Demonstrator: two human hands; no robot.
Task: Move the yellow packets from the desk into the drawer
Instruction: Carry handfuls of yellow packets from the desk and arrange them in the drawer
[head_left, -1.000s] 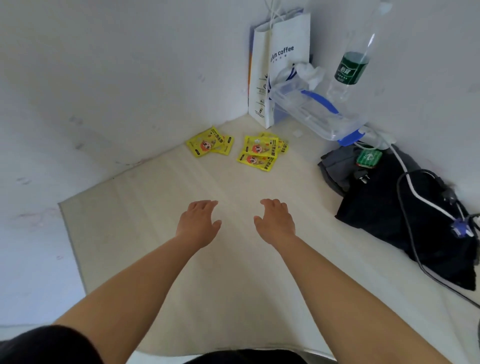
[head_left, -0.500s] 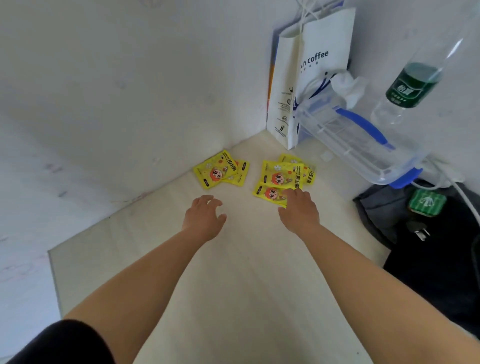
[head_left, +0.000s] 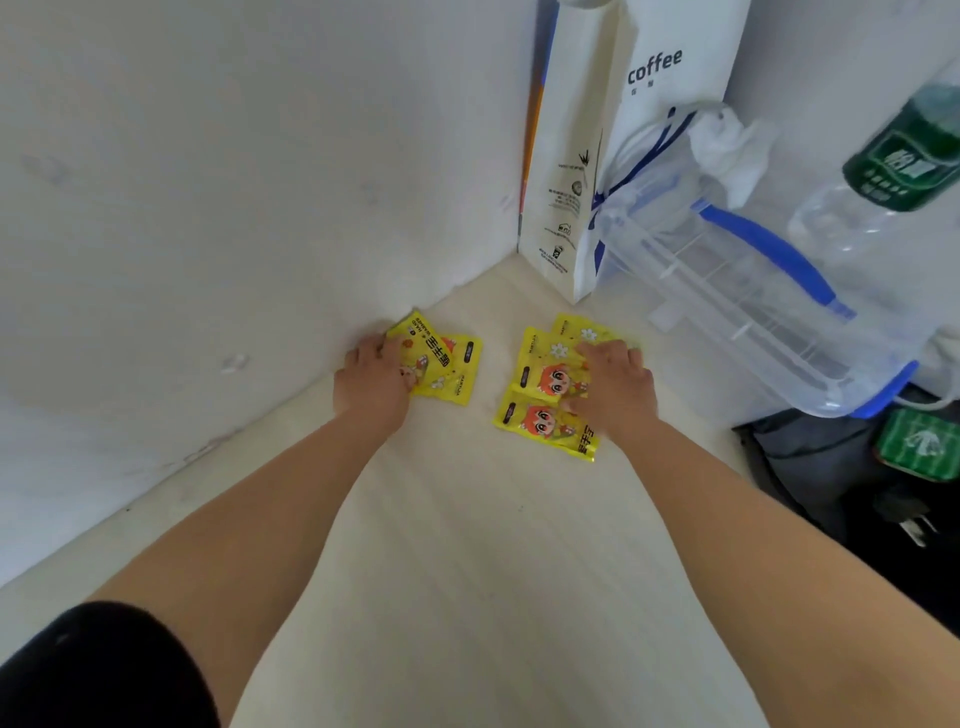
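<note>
Two groups of yellow packets lie on the pale wooden desk (head_left: 467, 545) near the corner of the walls. My left hand (head_left: 371, 376) covers the left pair of packets (head_left: 449, 366), its fingers curled over their far edge by the wall and the thumb on top. My right hand (head_left: 615, 384) lies flat with spread fingers on the right pile of packets (head_left: 540, 397), which overlap one another. No drawer is in view.
A white paper coffee bag (head_left: 576, 182) stands in the corner. Beside it lies a clear plastic box with blue handles (head_left: 727, 291) and a water bottle with a green label (head_left: 904, 156). Dark cloth (head_left: 810, 467), a green tin (head_left: 917, 447) and a plug (head_left: 904, 519) fill the right side.
Both hands have reached forward across the desk to the packets. The left hand now sits on the left pair, and the right hand has slid further onto the right pile.
</note>
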